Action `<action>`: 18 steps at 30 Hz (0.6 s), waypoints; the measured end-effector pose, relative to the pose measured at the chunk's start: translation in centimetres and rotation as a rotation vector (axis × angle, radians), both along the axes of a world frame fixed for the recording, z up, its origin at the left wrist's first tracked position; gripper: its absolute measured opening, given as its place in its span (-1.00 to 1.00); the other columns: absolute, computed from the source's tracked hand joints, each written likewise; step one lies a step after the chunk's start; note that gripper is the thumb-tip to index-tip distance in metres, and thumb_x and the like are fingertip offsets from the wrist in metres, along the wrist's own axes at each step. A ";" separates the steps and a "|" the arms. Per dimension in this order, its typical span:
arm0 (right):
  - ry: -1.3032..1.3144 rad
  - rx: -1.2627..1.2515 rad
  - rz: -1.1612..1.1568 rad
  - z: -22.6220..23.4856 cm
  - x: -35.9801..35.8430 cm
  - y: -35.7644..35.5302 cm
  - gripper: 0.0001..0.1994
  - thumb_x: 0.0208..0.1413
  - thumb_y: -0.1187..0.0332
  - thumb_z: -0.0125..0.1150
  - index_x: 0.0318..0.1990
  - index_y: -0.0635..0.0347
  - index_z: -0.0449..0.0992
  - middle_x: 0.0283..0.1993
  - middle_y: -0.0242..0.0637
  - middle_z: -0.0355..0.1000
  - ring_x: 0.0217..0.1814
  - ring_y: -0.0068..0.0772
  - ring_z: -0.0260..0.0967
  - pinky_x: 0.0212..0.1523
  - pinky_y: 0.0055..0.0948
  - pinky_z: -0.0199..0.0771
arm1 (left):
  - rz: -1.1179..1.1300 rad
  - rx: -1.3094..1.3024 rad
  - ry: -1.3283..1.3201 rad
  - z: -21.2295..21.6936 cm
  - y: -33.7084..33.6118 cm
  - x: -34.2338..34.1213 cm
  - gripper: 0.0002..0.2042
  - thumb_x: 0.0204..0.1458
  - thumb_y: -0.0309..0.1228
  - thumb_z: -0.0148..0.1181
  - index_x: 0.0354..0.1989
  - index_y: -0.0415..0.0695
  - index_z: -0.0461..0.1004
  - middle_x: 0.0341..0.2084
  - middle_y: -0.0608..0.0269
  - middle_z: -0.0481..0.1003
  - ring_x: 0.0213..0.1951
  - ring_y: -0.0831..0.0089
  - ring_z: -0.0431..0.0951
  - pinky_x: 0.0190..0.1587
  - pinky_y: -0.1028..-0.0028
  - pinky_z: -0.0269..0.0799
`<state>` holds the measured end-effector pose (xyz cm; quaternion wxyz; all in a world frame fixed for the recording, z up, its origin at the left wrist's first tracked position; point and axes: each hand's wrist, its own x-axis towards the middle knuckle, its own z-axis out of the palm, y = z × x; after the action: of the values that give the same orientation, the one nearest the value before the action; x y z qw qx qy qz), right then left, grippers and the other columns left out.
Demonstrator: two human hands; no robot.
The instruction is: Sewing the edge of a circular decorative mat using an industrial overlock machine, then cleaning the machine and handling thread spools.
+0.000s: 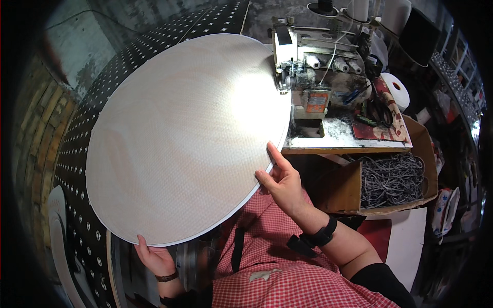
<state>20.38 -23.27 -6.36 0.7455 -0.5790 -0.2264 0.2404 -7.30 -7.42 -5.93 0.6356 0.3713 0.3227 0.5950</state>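
Note:
A large pale oval mat [179, 138] with a fine woven texture and a thin white edge spreads across the middle of the view. My left hand [155, 261] holds its lower left edge, thumb on top and the fingers mostly hidden underneath. At the right edge, my right hand [283, 184] grips the rim with thumb and index finger on the upper face. The mat's upper right edge lies at the needle area of a sewing machine [286, 66], whose lamp makes a bright patch on the mat. Whether the needle is in the mat, I cannot tell.
Right of the machine lie scissors [377, 115] and a white thread roll [395, 91]. A cardboard box [339, 190] of tangled grey cord [393, 179] stands below. The black table [84, 205] with shiny round dots extends left, beside a chair back [60, 231].

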 end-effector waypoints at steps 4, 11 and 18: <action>0.046 0.014 0.038 -0.2 -0.9 0.0 -0.35 0.00 0.51 0.13 0.25 0.14 -0.02 -0.58 -0.48 0.27 -0.59 -0.78 0.18 -0.56 -0.73 0.29 | -0.055 0.005 0.016 -0.5 -1.1 0.8 -0.69 0.06 -0.39 -0.03 -0.03 -0.24 0.23 -0.06 0.13 0.32 -0.04 0.35 0.34 -0.06 0.34 0.32; 0.074 0.047 0.050 -0.4 -2.5 0.7 -0.34 0.00 0.51 0.14 0.26 0.09 -0.03 -0.59 -0.50 0.27 -0.62 -0.79 0.18 -0.60 -0.72 0.30 | -0.218 -0.014 0.085 -0.7 -3.4 2.5 -0.68 0.03 -0.41 -0.05 -0.02 -0.18 0.21 -0.12 0.17 0.35 -0.20 0.34 0.42 -0.30 0.37 0.42; 0.043 0.083 -0.045 0.3 -0.3 0.8 -0.46 0.04 0.53 0.06 0.20 0.26 0.07 -0.59 -0.51 0.25 -0.66 -0.80 0.14 -0.67 -0.74 0.25 | -0.416 -0.040 0.081 -1.8 -1.9 1.6 -0.66 0.04 -0.37 -0.05 0.00 -0.15 0.22 -0.11 0.16 0.36 -0.18 0.36 0.42 -0.26 0.32 0.42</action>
<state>20.10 -22.43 -6.06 0.7787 -0.5472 -0.2069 0.2266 -5.72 -9.29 -7.69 0.7386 0.4407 0.2761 0.4290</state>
